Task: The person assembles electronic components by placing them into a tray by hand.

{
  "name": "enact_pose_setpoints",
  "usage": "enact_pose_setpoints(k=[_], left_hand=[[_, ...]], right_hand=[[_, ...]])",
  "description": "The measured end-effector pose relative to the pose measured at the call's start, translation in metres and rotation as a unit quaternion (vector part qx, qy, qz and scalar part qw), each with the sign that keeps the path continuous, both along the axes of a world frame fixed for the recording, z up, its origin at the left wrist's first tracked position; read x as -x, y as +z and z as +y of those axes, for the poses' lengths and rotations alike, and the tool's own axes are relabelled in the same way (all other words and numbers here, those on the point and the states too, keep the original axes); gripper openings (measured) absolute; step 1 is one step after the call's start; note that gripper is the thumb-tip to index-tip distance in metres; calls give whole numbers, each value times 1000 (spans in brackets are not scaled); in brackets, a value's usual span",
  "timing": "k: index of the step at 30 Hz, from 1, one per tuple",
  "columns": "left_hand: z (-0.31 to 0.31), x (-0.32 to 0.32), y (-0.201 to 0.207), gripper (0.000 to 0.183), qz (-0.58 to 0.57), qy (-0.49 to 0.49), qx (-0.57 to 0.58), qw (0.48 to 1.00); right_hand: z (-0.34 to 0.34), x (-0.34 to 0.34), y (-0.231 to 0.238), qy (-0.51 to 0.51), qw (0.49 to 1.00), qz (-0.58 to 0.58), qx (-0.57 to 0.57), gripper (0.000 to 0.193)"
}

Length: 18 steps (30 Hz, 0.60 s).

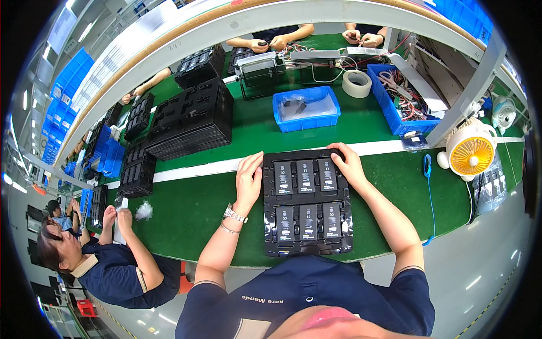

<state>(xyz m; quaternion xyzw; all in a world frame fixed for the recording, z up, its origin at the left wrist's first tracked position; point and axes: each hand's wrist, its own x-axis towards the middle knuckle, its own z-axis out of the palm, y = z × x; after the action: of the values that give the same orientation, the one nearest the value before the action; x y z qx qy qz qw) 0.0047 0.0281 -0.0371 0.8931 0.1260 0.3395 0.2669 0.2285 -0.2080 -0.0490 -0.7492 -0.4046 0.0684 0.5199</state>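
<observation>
In front of me on the green table lies a black plastic tray (307,200). Several flat black battery packs (305,176) with white print sit in its pockets, in two rows. My left hand (249,174) grips the tray's upper left edge, fingers pointing away from me. At the upper right corner, my right hand (348,165) has its fingers curled over the rim. The undersides of both grips are hidden.
Beyond the tray stands a blue bin (306,120) with plastic bags. Stacked black trays (192,121) rise at left. Right are a tape roll (357,85), a bin of wires (392,107), a yellow fan (471,153) and a blue cord (431,198). A co-worker (116,271) sits left.
</observation>
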Motion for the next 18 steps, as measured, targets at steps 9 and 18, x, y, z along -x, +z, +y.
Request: enact_pose_setpoints(k=[9, 18], left_hand=[[-1, 1, 2, 40, 1, -2, 14, 1000], [3, 1, -7, 39, 0, 6, 96, 995]], right_hand=[[-1, 0, 1, 2, 1000, 3, 0, 27], [0, -1, 0, 5, 1000, 10, -5, 28]])
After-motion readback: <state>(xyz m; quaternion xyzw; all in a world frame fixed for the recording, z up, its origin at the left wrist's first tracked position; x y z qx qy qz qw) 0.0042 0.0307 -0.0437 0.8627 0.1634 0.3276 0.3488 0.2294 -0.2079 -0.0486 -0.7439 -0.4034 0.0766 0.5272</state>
